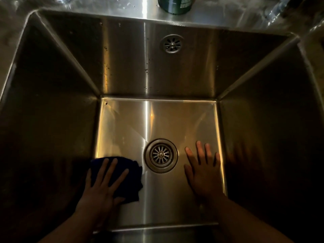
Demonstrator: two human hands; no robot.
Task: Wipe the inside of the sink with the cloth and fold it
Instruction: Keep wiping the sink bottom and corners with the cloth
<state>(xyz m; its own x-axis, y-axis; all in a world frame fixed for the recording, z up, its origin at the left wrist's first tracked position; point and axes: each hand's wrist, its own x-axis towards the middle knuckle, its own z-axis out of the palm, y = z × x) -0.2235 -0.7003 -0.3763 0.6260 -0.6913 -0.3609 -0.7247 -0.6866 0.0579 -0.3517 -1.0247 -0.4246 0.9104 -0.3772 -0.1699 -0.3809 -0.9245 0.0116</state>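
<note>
Looking down into the shiny sink (175, 76), the left hand (103, 183) lies flat with straight fingers on the dark cloth (121, 176), left of the drain (161, 155). The right hand (203, 172) lies flat and spread on the sink floor, holding nothing.

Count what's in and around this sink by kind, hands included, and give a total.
Sink: 1, steel sink
Drain fittings: 2, floor drain and overflow grille on the back wall
Cloth: 1, dark cloth under the left hand
Hands: 2, left hand and right hand
Container: 1, green container on the ledge behind
Total: 7
</note>
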